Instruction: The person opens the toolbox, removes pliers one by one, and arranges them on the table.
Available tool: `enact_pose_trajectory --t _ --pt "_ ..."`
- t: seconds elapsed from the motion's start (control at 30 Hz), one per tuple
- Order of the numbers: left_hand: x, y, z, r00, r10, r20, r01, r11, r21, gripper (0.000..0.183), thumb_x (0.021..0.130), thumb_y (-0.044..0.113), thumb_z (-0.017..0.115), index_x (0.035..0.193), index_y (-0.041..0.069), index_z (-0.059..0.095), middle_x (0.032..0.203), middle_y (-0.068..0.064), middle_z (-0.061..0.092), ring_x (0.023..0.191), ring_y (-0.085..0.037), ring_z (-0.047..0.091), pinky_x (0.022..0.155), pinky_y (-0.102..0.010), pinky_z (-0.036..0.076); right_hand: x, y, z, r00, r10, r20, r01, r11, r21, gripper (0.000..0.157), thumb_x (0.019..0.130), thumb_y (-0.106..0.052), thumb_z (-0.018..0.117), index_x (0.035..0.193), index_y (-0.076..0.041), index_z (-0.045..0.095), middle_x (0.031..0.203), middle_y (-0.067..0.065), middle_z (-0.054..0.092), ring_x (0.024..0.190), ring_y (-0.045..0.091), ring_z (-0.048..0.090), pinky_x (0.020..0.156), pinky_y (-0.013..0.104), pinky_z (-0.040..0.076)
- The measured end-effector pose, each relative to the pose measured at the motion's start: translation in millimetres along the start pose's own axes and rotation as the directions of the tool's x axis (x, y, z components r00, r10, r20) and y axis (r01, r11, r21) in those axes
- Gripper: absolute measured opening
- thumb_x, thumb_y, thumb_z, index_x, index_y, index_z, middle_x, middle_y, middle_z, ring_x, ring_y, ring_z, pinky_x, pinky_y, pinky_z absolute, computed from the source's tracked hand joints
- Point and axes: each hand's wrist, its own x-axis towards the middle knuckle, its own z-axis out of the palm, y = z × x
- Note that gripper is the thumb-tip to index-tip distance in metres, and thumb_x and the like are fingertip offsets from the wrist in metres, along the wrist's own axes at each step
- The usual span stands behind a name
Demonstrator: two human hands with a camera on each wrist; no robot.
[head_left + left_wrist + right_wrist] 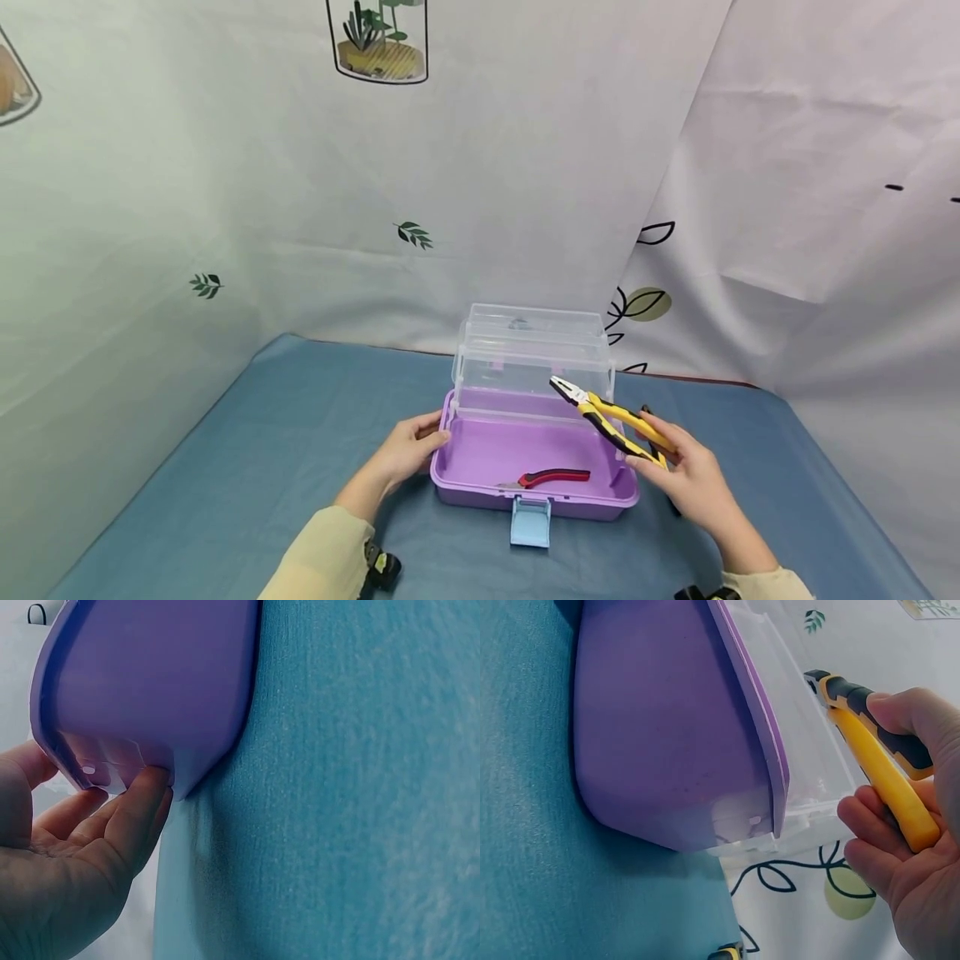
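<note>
A purple toolbox (480,450) sits on the table with its clear lid (536,346) raised at the back. My left hand (405,452) grips the box's left end, thumb over the rim and fingers against the outer wall, as the left wrist view (112,832) also shows. Above the box's right side, my right hand (693,475) holds yellow-and-black combination pliers (628,416) by the handles, nose pointing up and left. Inside the box, near the front wall, lies a pair of red-and-black handled pliers (555,476).
The blue latch (531,525) hangs down at the box's front. A dark tool (675,506), partly hidden behind my right hand, lies on the table right of the box. Blue cloth (315,417) covers the table, and a pale printed curtain (375,292) rises behind it.
</note>
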Motion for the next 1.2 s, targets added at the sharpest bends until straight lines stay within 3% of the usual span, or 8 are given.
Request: enact_pose_trajectory --t 0.13,0.33,0.6,0.9,1.2 --pt "-0.7 -2.1 1.8 1.0 -0.002 -0.005 0.002 1.0 0.0 0.054 0.096 0.014 0.053 0.143 -0.005 0.034 0.136 -0.03 0.048 0.112 -0.033 0.059 0.08 -0.041 0.057 -6 4 -1.0 1.0 -0.002 -0.02 0.002 0.999 0.039 0.061 0.081 -0.022 0.075 0.134 -0.004 0.051 0.12 0.017 0.061 0.101 -0.017 0.05 0.081 -0.002 0.04" --pt "1.0 -2.2 2.3 1.0 0.005 -0.003 -0.005 1.0 -0.003 0.055 0.096 0.015 0.053 0.143 -0.005 0.034 0.136 -0.03 0.047 0.113 -0.034 0.058 0.08 -0.041 0.057 -8 6 -4.6 0.999 0.019 -0.041 -0.016 0.998 0.067 0.061 0.082 -0.021 0.075 0.134 -0.001 0.051 0.12 0.021 0.061 0.1 -0.02 0.049 0.08 -0.002 0.04" --pt "5.2 -1.4 2.3 1.0 0.006 -0.015 -0.006 1.0 0.004 0.054 0.095 0.014 0.054 0.143 -0.004 0.036 0.135 -0.029 0.049 0.112 -0.033 0.059 0.08 -0.04 0.057 -7 14 -8.6 0.996 -0.01 -0.085 0.019 0.995 0.102 0.058 0.08 -0.011 0.075 0.131 0.004 0.052 0.116 0.024 0.061 0.097 -0.019 0.051 0.077 0.003 0.047" --pt "5.2 3.6 0.4 1.0 0.019 0.004 -0.02 1.0 0.016 0.054 0.095 0.012 0.053 0.143 -0.005 0.035 0.134 -0.03 0.049 0.11 -0.034 0.06 0.078 -0.042 0.057 -6 16 -14.2 0.992 0.008 -0.125 0.001 0.997 0.077 0.061 0.081 -0.014 0.075 0.134 0.002 0.049 0.119 0.026 0.059 0.097 -0.023 0.047 0.074 0.0 0.045" --pt "0.6 -0.1 -1.7 1.0 0.014 0.024 -0.015 0.999 0.042 0.054 0.095 0.011 0.053 0.142 -0.008 0.034 0.134 -0.031 0.048 0.111 -0.035 0.06 0.079 -0.042 0.057 -13 21 -22.4 0.986 0.083 -0.145 -0.074 0.995 0.07 0.063 0.085 -0.02 0.071 0.138 0.001 0.045 0.122 0.026 0.057 0.096 -0.026 0.045 0.07 0.001 0.046"
